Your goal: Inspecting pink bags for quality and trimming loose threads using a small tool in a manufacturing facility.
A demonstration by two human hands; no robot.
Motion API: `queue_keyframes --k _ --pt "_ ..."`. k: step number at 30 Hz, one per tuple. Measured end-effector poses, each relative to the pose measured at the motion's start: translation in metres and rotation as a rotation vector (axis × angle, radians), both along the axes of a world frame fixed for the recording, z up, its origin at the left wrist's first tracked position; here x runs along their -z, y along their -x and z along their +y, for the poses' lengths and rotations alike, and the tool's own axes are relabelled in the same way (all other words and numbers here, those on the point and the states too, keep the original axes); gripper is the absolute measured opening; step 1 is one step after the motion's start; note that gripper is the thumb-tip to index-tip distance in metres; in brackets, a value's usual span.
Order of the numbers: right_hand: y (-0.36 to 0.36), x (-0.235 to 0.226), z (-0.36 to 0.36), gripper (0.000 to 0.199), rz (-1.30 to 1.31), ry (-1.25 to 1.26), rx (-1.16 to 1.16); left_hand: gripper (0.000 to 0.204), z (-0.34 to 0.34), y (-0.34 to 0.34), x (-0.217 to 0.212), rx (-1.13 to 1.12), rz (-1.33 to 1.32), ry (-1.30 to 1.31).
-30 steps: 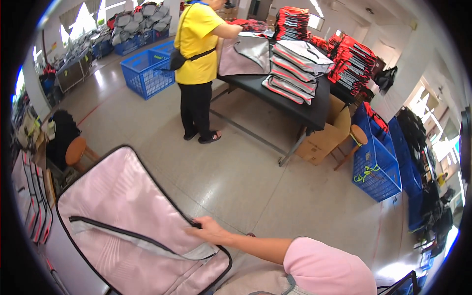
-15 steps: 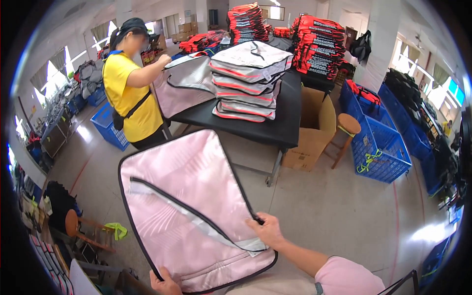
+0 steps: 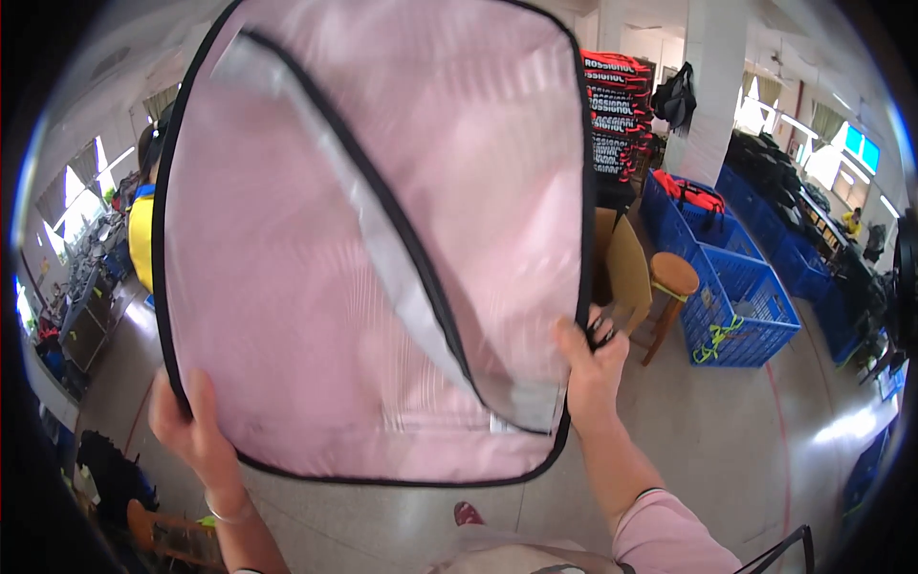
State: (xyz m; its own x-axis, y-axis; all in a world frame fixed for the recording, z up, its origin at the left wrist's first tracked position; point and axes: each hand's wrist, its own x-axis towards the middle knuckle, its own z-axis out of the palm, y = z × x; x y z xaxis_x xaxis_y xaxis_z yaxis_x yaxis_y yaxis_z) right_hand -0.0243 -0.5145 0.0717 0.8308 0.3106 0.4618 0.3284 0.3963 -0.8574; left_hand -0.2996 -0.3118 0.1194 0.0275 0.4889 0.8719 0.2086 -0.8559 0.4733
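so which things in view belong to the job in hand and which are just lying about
In the job:
pink panel, gripped at its edges
left hand
right hand

Apparently just about, untouched:
stool by the carton
blue crate
black bag

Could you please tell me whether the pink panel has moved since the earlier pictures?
Yes, the pink panel has moved upward in view: its top edge, earlier lower than the red stack, now rises above it.
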Motion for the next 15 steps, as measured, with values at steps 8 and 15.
queue_keyframes --k 8,15 --pt "-0.118 -0.117 0.151 0.016 0.147 -0.314 0.118 0.035 0.090 -0.103 -0.110 0.046 -0.035 -0.498" --pt "-0.285 -0.064 0.269 0.021 0.054 0.006 0.217 0.015 0.105 -0.126 0.069 0.277 0.262 0.196"
